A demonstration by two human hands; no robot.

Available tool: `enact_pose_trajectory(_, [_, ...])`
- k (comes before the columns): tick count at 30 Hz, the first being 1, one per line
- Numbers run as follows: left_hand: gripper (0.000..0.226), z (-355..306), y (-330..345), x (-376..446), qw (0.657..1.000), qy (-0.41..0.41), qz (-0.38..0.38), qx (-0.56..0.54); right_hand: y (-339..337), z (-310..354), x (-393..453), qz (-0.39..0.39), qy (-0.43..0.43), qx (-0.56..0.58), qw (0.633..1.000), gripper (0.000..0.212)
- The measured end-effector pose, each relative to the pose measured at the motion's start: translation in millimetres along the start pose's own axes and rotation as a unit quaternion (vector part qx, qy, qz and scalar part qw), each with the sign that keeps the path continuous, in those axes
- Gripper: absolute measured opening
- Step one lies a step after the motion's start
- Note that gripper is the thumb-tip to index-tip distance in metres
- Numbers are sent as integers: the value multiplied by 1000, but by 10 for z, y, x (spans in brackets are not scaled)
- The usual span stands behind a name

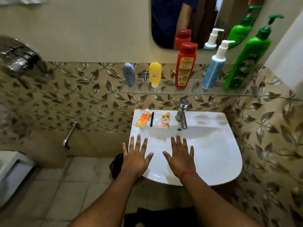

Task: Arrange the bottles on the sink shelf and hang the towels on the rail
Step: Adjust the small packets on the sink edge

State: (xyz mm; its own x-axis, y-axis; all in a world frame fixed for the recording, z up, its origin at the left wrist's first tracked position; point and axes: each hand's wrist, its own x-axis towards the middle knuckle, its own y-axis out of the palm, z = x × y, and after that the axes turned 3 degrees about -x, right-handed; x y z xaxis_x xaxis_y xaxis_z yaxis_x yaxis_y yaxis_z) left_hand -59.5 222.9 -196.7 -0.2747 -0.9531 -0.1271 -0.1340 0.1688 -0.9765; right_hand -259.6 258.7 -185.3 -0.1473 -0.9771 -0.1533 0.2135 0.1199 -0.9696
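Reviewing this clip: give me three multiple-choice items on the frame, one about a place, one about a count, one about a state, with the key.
1. Where does the red bottle stand?
A. in the sink basin
B. on the glass shelf, between the yellow bottle and the white-and-blue pump bottle
C. on the floor

2. How many bottles stand on the shelf itself, mirror images left out?
A. three
B. five
C. seven

3. How are the two hands?
A. both flat with fingers spread, holding nothing
B. the left grips a bottle
C. the right turns the tap

Key: 1 B, the red bottle is third from the left on the shelf. 2 B, the grey-blue bottle, yellow, red, the pump bottle and the green bottle. 3 A, the left hand and right hand lie open above the sink.
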Motion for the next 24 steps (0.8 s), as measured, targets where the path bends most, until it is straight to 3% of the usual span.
enact_pose_trajectory(11, [88, 72, 224, 709, 999, -36, 9, -26, 228, -185, 687, 8, -48, -57, 997, 90])
enact_pose_trajectory(14, [81, 44, 267, 908, 998, -54, -3, -27, 324, -194, 969, -14, -67, -48, 996, 82])
enact_pose_trajectory(17, [76, 79, 241, 1156, 996, -90, -11, -15, 362, -116, 1215, -50, 6, 49, 998, 65])
enact_pose_trajectory(19, [72, 87, 183, 1320, 992, -122, -7, -30, 342, -19, 1350, -48, 119, 185, 974, 59])
enact_pose_trajectory(21, [71, 77, 131, 1509, 987, -153, -8, -56, 299, 57, 1510, -20, 211, 321, 923, 62])
enact_pose_trajectory(24, [70, 72, 117, 1747, 979, -189, -12, -79, 358, 67, 1805, 62, 279, 432, 856, 59])
